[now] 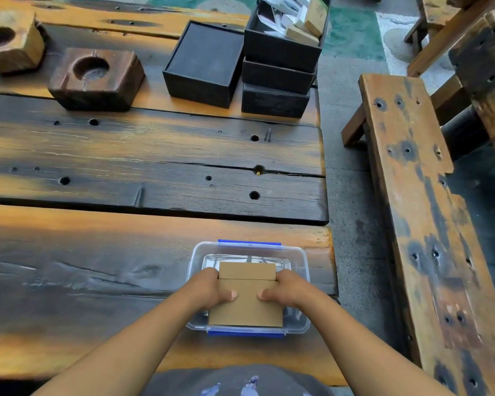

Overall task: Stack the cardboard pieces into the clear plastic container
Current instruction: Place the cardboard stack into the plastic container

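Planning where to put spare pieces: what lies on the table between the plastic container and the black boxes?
Nothing: in the head view only bare table separates the container from the black boxes.

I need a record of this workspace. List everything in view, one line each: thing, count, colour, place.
clear plastic container: 1, clear with blue clips, near right edge of the table
cardboard pieces: at least 2, brown, held over the container; the far one sits lower
wooden table: 1, orange and charred black, fills the left of the view
wooden blocks: 2, each with a round hollow, brown, far left of the table
black boxes: 4, one alone, three stacked beside it at the table's far right; the top one holds small cartons
wooden bench: 1, orange and black, right of the table
left hand: grip on the cardboard's left edge
right hand: grip on the cardboard's right edge
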Available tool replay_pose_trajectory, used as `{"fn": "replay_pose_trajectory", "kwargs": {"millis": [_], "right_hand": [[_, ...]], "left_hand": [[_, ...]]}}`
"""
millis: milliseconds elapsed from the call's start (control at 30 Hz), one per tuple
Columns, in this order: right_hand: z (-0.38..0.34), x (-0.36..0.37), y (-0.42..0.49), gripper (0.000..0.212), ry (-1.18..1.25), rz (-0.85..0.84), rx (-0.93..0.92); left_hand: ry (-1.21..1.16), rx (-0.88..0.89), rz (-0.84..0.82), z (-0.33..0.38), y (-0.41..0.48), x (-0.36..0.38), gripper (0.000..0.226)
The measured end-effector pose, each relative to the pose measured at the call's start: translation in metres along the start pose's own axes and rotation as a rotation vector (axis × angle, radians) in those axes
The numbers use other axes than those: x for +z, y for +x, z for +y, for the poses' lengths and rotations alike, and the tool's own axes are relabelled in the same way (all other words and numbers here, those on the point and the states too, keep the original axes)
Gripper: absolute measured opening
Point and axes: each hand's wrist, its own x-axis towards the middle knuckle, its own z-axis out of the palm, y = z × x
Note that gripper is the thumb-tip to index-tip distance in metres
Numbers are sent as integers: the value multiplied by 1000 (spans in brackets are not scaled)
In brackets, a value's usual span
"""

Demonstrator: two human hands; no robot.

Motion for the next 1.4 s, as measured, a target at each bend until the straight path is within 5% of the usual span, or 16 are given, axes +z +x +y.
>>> {"fn": "replay_pose_trajectory", "kwargs": {"millis": [300,567,967,1400], "right_hand": [[8,-6,-9,62,103,-80,-174],[5,-4,-5,82,7,-95,-152],[-21,-32,13,74,-93,-57,-167],[-19,-33,14,71,-170,-68,-179]], "left_hand": [[-149,59,-89,-8,2,-5,59],[-72,31,-78,-7,6,-5,64],[-209,46,-42,10,15,-22,52],[-18,56,-129,13,7,-25,59]]}}
